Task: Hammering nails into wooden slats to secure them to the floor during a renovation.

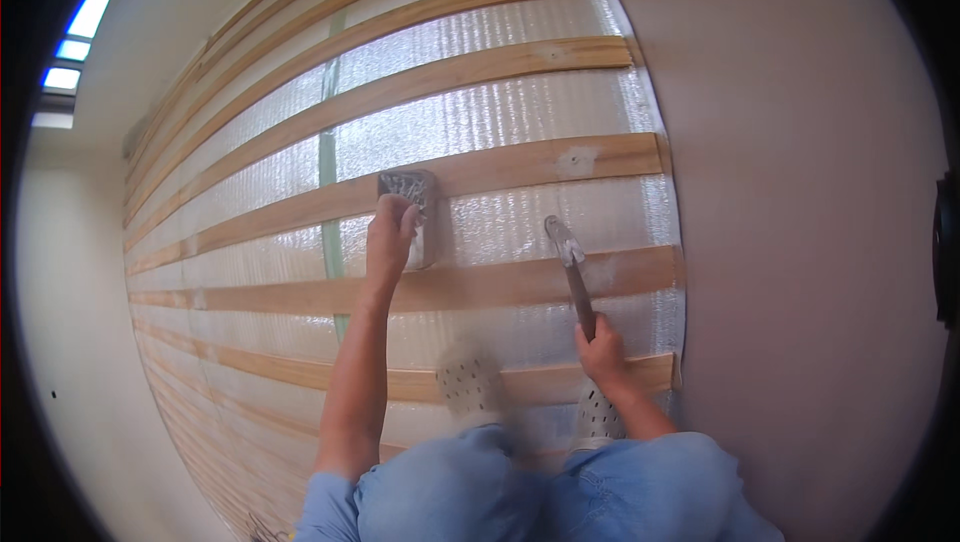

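Note:
My left hand (388, 232) is closed at the near left side of a small rectangular tub (424, 232). Grey metal bits that look like nails (408, 188) lie heaped at the tub's far end. The tub shows over two wooden battens; whether it hangs from my fingers or rests there, I cannot tell. In my right hand (602, 350) is a hammer (576, 277), gripped low on its dark handle. Its metal head (560, 234) points away from me, above the gap between two battens (540, 160).
Long parallel battens run leftward across shiny silver insulation sheeting (500, 107) on the floor. A green tape strip (328, 157) crosses them. My pale perforated clogs (470, 382) stand among the near battens. A plain wall (790, 242) rises along the right.

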`<state>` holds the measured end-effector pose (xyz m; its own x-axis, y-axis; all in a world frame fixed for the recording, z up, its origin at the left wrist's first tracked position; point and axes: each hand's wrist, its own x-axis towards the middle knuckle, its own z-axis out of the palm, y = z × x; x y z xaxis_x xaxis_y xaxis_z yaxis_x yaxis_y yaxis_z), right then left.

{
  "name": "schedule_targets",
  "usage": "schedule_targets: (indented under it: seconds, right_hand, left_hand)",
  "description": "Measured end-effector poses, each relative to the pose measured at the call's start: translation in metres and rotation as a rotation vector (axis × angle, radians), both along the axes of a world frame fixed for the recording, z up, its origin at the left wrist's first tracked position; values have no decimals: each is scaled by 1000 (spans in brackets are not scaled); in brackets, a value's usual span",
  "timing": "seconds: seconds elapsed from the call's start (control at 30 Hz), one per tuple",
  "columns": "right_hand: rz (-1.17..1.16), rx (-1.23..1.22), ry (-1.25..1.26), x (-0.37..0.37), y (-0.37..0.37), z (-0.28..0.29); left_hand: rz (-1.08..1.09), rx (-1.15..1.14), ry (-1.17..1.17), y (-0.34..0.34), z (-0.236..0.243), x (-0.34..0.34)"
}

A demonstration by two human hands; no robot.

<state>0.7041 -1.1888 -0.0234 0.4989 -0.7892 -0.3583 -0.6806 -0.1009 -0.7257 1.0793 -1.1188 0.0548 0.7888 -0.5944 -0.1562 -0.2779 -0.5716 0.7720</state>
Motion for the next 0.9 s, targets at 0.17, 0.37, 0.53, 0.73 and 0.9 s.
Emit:
schedule_targets:
  seconds: [0.17,0.37,0.53,0.73,0.9]
  right_hand:
    - [-184,-40,-58,-2,0,-5]
    - [-200,-58,-19,-7,0,-9]
    - [-226,-11,-38,-3,0,-6]
    - [-217,-7,-5,-4,-2,-4]
    - [-208,55,48,-4,-4,-3]
  left_hand:
    - [-283,126,-69,-75,-7,-23]
    - [-664,-28,-118,-159,-40,-63]
    - [-546,-20,-61,-195,-70,-68]
    - [-484,-40,-72,-198,-76,-71]
    - [-675,-83,-327,-199,-71,-79]
